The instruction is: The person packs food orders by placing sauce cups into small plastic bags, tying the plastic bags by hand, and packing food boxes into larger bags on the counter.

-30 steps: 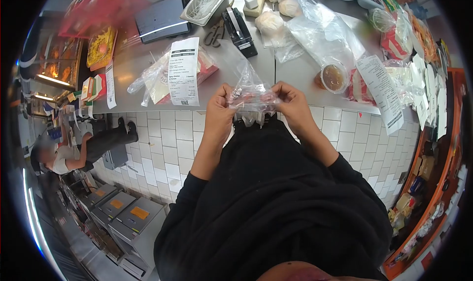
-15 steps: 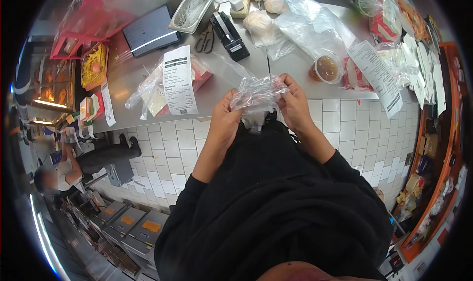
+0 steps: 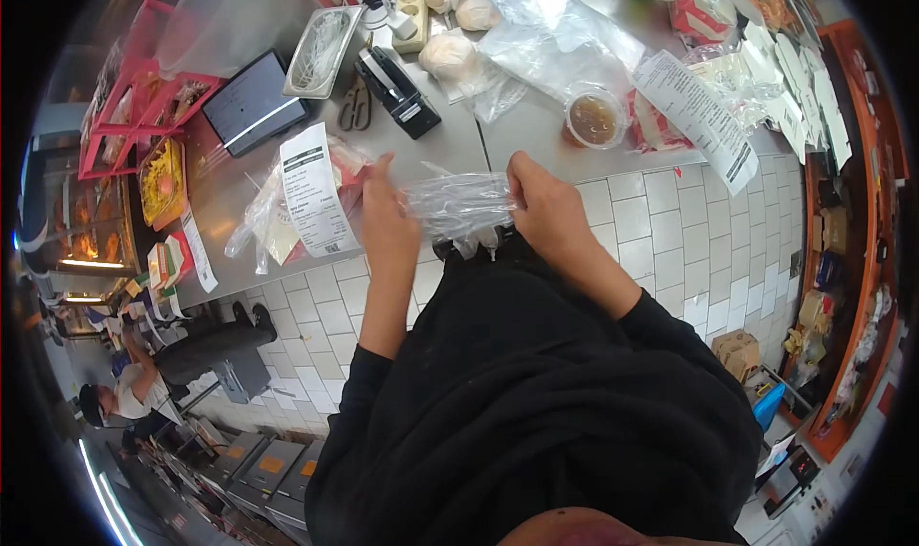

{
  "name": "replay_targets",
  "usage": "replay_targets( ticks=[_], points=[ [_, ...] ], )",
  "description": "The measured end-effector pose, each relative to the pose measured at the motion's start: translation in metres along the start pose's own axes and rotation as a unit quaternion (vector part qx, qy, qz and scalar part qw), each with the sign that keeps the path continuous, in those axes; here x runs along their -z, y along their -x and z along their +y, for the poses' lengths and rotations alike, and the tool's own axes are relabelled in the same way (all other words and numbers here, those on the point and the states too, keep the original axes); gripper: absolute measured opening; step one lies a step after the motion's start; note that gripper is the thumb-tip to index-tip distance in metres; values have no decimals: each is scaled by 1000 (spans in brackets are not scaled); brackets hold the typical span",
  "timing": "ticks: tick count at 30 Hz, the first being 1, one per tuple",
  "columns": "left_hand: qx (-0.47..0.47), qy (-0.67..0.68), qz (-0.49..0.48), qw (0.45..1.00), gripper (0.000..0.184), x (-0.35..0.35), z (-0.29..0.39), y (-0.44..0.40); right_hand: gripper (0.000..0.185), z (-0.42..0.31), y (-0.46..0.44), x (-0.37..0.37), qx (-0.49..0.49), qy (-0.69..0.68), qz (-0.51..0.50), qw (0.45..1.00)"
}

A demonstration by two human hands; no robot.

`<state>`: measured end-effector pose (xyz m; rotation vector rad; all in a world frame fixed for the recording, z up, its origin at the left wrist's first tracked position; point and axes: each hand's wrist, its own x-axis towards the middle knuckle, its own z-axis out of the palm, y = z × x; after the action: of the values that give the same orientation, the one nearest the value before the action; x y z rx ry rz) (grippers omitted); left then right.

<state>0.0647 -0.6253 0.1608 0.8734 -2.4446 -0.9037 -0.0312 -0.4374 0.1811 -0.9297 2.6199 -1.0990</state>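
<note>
A clear plastic bag [image 3: 458,206] is stretched sideways between my two hands, just off the front edge of the steel counter. My left hand [image 3: 391,206] grips its left end, slightly blurred. At the other end, my right hand [image 3: 546,194] is closed with the thumb on top. Beyond my left hand lies a bagged red-and-white packet with a long printed receipt [image 3: 314,194] on it. A lidded clear cup of brown liquid [image 3: 593,117] stands past my right hand, beside another bagged red packet [image 3: 659,125] with a receipt [image 3: 699,115].
On the counter are a tablet [image 3: 257,101], a metal tray of plastic pieces [image 3: 324,53], black scissors [image 3: 355,106], a black stapler-like device [image 3: 397,91], a power strip [image 3: 412,10] and wrapped round items [image 3: 450,56]. A person [image 3: 129,393] is at far left.
My hands have moved apart, pulling the crumpled plastic bag out wide and flatter. The view has shifted, so the counter items appear further left.
</note>
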Motion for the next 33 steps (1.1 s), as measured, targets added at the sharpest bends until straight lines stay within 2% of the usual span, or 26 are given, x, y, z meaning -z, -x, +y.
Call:
replay_targets(
  ticks=[1,3,4,5,6,7,9,10,11,12,13,15,16,18,20,21,22,23,24,27,28,30,31,32,33],
  points=[
    [-75,-69,-36,994,36,-1,15,6,31,2,-3,8,-1,1,2,1000],
    [-146,-137,-71,977,42,-12,11,14,57,10,-12,33,-55,-208,-165,963],
    [-175,-109,-129,970,43,-28,-14,19,57,19,-19,41,-55,-208,-166,962],
    [-205,-81,-184,958,46,-36,-29,19,70,32,-28,51,37,-70,-47,996],
    [-204,-81,-184,958,46,-35,-28,10,83,45,-36,59,128,71,75,986],
    [-4,33,-259,965,49,-33,-25,-1,83,64,-36,60,129,70,75,986],
    [195,147,-315,917,52,-27,-8,-10,88,104,-35,48,38,281,54,957],
    [213,251,-264,907,49,-28,6,-11,88,110,-39,48,43,282,55,957],
    [230,352,-209,883,45,-30,15,-10,90,115,-43,49,23,192,47,980],
    [230,354,-204,883,45,-32,15,-10,91,117,-47,50,3,98,38,994],
    [239,359,-207,878,46,-36,14,-11,91,108,-46,55,8,99,38,994],
    [247,367,-206,873,47,-40,18,-16,91,78,-36,64,0,-62,87,994],
    [276,373,-220,858,50,-39,24,-17,91,65,-32,66,1,-61,85,995],
    [305,378,-237,841,53,-36,36,-18,91,41,-25,65,63,-218,122,966],
    [313,367,-273,832,64,-30,49,-18,87,17,-20,59,96,-280,79,952],
    [313,368,-271,833,64,-25,49,-17,89,20,-21,46,175,-230,53,956],
    [285,385,-310,821,68,-16,45,-16,89,16,-24,38,177,-231,51,955],
    [257,400,-348,808,73,-11,42,-13,89,11,-26,31,219,-152,-17,964],
    [259,400,-345,809,73,-10,39,-10,90,7,-27,24,258,-71,-84,960],
    [275,412,-301,815,74,-14,14,5,83,17,-39,-11,265,-61,-136,953],
    [300,449,-264,799,73,-19,1,10,83,18,-38,-19,269,-64,-140,951],
    [325,484,-223,781,72,-33,-39,21,73,18,-38,-36,216,-108,-12,970],
    [309,375,-189,853,62,-41,-68,27,73,22,-34,-44,216,-111,-14,970],
    [288,258,-152,909,51,-41,-85,31,60,28,-28,-50,72,-90,-125,986],
    [291,258,-150,909,51,-30,-71,30,47,34,-23,-54,-75,-64,-231,968]
  ],
)
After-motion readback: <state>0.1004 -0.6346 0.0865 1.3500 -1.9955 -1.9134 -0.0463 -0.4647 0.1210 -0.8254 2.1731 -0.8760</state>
